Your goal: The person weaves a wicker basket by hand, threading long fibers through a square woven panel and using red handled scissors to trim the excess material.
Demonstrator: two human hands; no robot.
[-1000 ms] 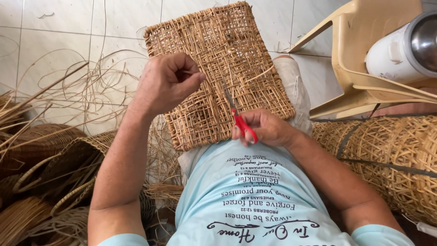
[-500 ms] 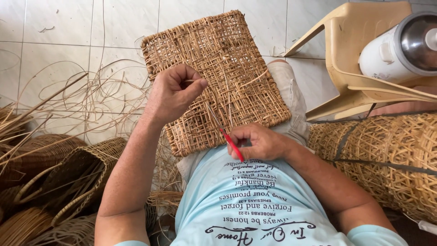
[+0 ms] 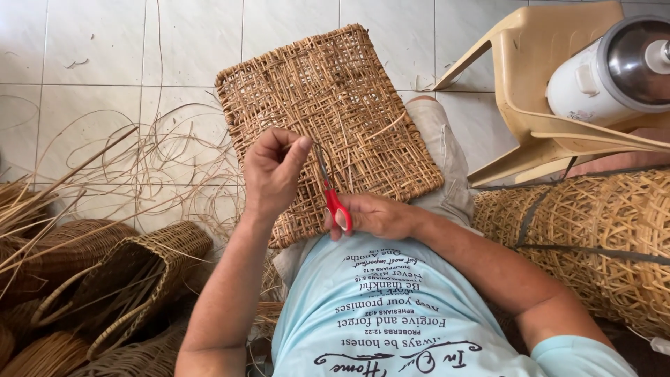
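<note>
Head view, looking down at a seated person at work. A flat, rectangular panel of tan woven rattan [image 3: 335, 119] rests tilted across the person's lap, its far corner over the white tiled floor [image 3: 91, 49]. The left hand [image 3: 273, 171] is raised above the panel's near edge, fingers curled and thumb pressed to the fingertips, pinching a thin strand of the weave (the strand itself is too fine to follow). The right hand [image 3: 373, 215] lies just beside it, against the panel's near edge, fingers closed around the handles of a pair of red-handled scissors [image 3: 331, 195], whose blades point up toward the left hand's fingertips. Loose pale rattan strips [image 3: 160, 157] sprawl over the floor to the left. Brown woven baskets [image 3: 132, 279] crowd the lower left. A beige plastic chair [image 3: 544, 91], upper right, carries a white cylindrical cooker with a metal lid [image 3: 614, 70].
</note>
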